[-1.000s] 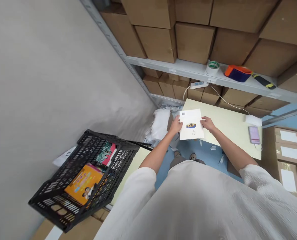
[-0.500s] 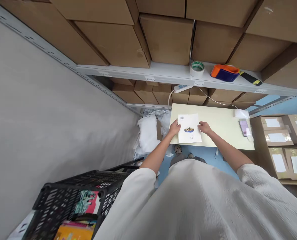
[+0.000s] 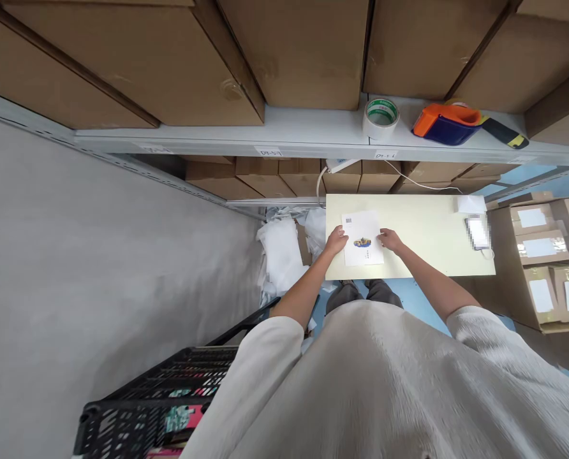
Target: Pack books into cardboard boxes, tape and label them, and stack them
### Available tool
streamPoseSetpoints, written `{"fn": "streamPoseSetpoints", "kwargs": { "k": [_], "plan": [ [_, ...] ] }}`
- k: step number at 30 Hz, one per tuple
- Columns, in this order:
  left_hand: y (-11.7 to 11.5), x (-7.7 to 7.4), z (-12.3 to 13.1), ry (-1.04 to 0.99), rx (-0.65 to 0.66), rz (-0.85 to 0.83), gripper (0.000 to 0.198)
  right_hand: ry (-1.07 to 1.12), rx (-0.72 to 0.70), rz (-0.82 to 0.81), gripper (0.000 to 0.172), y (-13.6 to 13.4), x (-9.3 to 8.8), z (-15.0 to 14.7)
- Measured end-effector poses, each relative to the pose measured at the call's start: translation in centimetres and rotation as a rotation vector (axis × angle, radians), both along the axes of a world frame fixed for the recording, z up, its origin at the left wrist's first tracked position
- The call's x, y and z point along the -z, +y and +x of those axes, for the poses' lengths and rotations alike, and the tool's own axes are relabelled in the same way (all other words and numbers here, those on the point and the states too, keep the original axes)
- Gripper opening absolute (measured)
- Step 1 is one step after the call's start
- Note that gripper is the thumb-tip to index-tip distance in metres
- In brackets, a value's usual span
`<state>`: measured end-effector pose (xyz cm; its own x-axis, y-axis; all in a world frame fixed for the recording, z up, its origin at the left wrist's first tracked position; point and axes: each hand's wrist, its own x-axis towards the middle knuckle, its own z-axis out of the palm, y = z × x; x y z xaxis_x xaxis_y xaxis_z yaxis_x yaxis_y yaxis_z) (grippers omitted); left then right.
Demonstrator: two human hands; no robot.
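A white book (image 3: pixel 362 254) with a barcode in its upper left corner and a small colourful picture in the middle is over the pale table (image 3: pixel 423 236). My left hand (image 3: pixel 337 241) closes on its left edge, thumb on the cover. My right hand (image 3: pixel 390 240) pinches the opposite edge. Whether the book rests on the tabletop or hangs slightly above it, I cannot tell.
Above the table runs a shelf with cardboard boxes, a tape roll (image 3: pixel 381 118) and an orange-and-blue tape dispenser (image 3: pixel 447 123). A phone (image 3: pixel 477 233) lies at the table's right end. Boxes (image 3: pixel 543 248) stand right; a black crate (image 3: pixel 141 408) is lower left.
My view has shifted, so the shelf and crate appear displaced. Both hands keep their hold on the book, which now looks a little straighter to the table and slightly farther from its front edge.
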<state>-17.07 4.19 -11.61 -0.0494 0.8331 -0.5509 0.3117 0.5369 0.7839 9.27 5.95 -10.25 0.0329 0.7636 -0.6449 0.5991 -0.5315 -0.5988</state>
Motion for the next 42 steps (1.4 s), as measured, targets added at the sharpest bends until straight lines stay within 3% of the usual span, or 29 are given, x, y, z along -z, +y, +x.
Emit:
{"fn": "streamPoseSetpoints", "kwargs": {
  "k": [3,8,17,22,26,32,36,39,42],
  "plan": [
    [0.7,0.2,0.5,-0.002,-0.018,-0.083,0.063,-0.02,0.113,-0.037,0.036,0.3,-0.1,-0.1],
    [1.3,0.1,0.4,0.129,-0.045,-0.067,0.059,0.0,0.173,-0.035,0.041,1.0,-0.4,-0.2],
    [1.1,0.2,-0.5,0.072,-0.147,-0.205,0.069,0.153,0.251,-0.074,0.05,0.7,0.3,-1.2],
    [1.5,-0.4,-0.5,0.046,-0.117,-0.198,0.038,0.195,0.313,-0.085,0.047,0.0,-0.5,-0.3],
    [2.3,-2.3,0.7,0.075,-0.066,-0.116,0.02,0.205,0.407,-0.112,0.034,0.2,-1.7,0.8],
    [2.7,-8.1,1.8,0.176,0.153,0.305,0.029,0.331,0.618,-0.049,0.049,2.7,-4.4,3.1],
    [1.3,-10.5,0.9,0.118,0.27,0.497,0.032,0.458,0.611,0.03,0.045,3.3,-6.4,4.9],
    [-0.5,-9.6,0.0,0.082,0.365,0.554,0.032,0.475,0.535,-0.04,0.034,2.4,-6.9,5.0],
    [-2.3,-7.0,-0.7,0.085,0.404,0.489,0.038,0.447,0.474,-0.097,0.026,0.8,-6.3,4.0]
  ]
}}
